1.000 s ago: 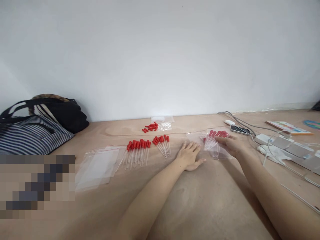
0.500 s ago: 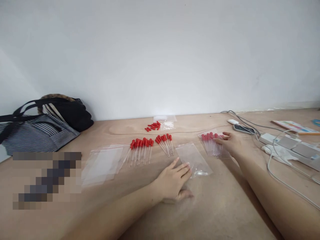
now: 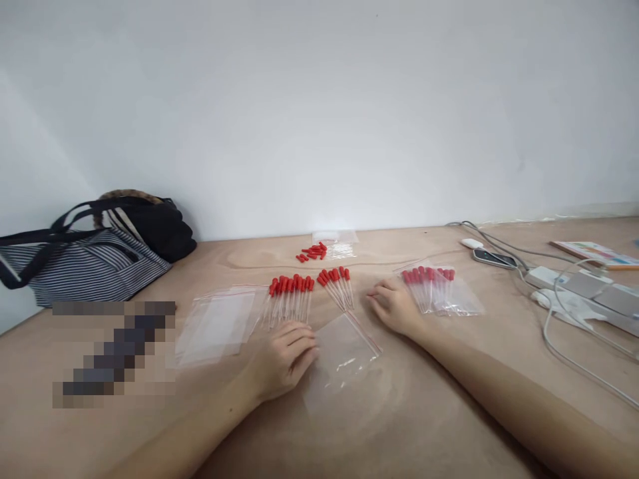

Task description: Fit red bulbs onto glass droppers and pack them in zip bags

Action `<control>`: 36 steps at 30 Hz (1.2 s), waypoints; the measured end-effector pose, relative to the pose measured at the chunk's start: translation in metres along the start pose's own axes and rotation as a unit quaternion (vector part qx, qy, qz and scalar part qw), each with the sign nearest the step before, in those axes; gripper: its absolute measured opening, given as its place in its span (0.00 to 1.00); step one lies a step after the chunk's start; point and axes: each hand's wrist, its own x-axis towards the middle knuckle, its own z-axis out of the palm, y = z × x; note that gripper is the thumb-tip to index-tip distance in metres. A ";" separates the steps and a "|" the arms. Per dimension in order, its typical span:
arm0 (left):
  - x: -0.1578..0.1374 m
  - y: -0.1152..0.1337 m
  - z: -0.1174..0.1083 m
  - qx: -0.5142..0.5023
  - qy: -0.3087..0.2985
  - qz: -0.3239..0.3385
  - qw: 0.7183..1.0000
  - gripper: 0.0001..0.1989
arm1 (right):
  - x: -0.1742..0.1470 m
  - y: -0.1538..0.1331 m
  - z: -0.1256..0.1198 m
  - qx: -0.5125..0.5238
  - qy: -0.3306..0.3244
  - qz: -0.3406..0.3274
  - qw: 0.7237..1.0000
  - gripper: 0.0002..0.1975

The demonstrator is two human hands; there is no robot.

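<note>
A clear zip bag with a red strip along its upper right edge is in the middle of the wooden table, looking flat. My left hand is at the bag's left edge, fingers closed and seemingly pinching it. My right hand hovers low over the table with bent, slightly parted fingers and nothing in them. To its left, several droppers with red bulbs lie fanned out. A larger group of red-bulbed droppers is beyond my left hand. Right of my right hand lies a clear bag of droppers.
Zip bags are stacked at left. Loose red bulbs and glass tubes lie near the wall. A striped bag stands at far left. Cables, a phone and a power strip occupy the right side.
The clear bag has shifted left and turned, along with my left hand. My right hand has let go of the bag of droppers and moved left.
</note>
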 end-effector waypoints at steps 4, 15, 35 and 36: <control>0.016 0.026 0.023 0.015 -0.068 -0.095 0.993 0.19 | 0.026 -0.010 0.033 0.034 0.004 0.135 0.990 0.06; -0.002 0.012 -0.010 -0.110 -0.226 -0.059 0.966 0.27 | 0.077 0.011 0.054 0.034 -0.005 0.282 0.959 0.16; 0.009 0.022 0.029 -0.104 -0.199 -0.134 0.965 0.48 | -0.037 -0.048 -0.016 0.134 -0.165 -0.100 0.972 0.04; 0.009 0.022 0.029 -0.105 -0.199 -0.134 0.965 0.48 | -0.037 -0.049 -0.015 0.132 -0.166 -0.101 0.972 0.05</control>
